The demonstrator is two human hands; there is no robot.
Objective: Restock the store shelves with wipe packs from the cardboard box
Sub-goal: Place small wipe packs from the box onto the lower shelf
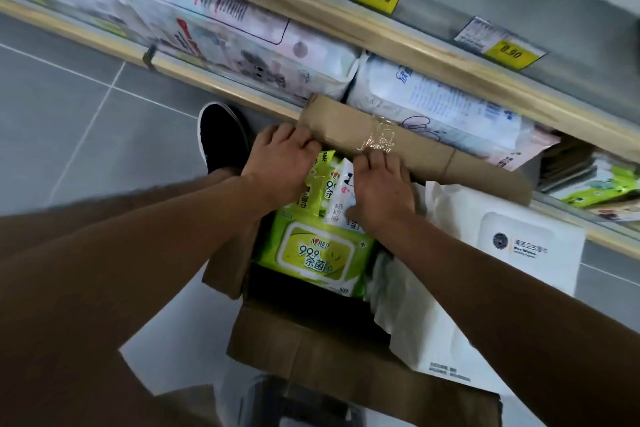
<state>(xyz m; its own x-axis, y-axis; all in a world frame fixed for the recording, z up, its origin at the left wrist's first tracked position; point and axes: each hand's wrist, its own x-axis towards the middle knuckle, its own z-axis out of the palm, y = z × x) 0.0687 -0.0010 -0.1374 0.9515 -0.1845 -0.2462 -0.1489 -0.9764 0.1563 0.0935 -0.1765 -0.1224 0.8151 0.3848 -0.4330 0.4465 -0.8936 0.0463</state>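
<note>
Now both hands, left hand [282, 163] and right hand [379, 189], curl fingers over small wipe packs [334, 184] inside the cardboard box [311, 350], by its far flap [398, 142].

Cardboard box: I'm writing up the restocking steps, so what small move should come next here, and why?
Probably lift the small upright packs out of the cardboard box: the left hand and right hand already flank them, fingers curled at the far flap.

The cardboard box [346, 350] stood open, its far flap [381, 139] taped and folded outward just beyond both hands' fingertips. Between the hands stood a small green pack [317, 184] and a white pack [341, 194]; below the wrists a large green wipe pack [315, 253] lay flat.
</note>
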